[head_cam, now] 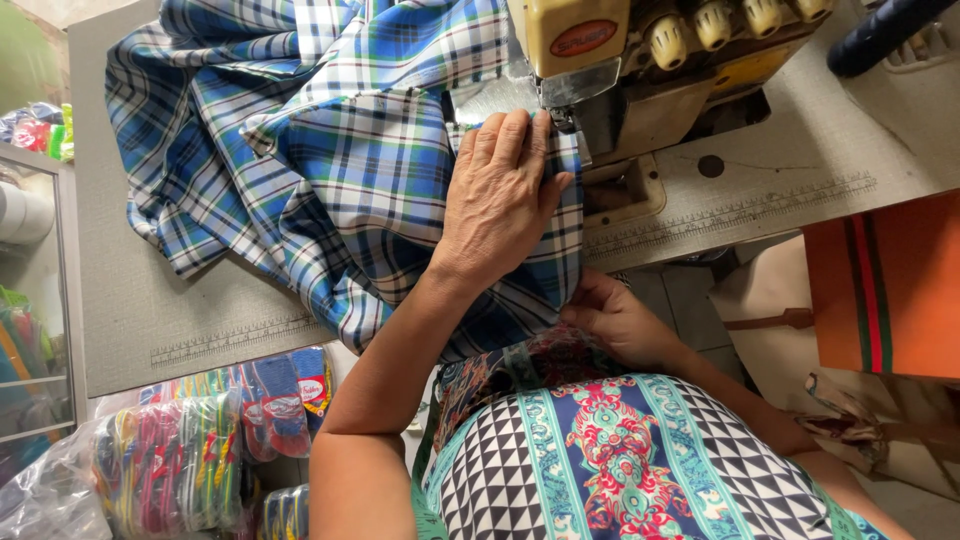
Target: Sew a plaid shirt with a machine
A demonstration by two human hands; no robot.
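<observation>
A blue, white and green plaid cloth (330, 150) lies bunched across the grey sewing table (150, 300). My left hand (500, 195) rests flat on the cloth, fingertips close to the presser foot of the cream sewing machine (600, 60). My right hand (615, 320) pinches the cloth's edge below the table's front edge, near my lap. The needle area is partly hidden by my left fingers.
A ruler strip (730, 215) runs along the table's front. An orange bag with a red and green stripe (885, 285) stands at the right. Clear plastic bags of colourful goods (190, 455) sit at the lower left. A glass cabinet (30, 300) is at the far left.
</observation>
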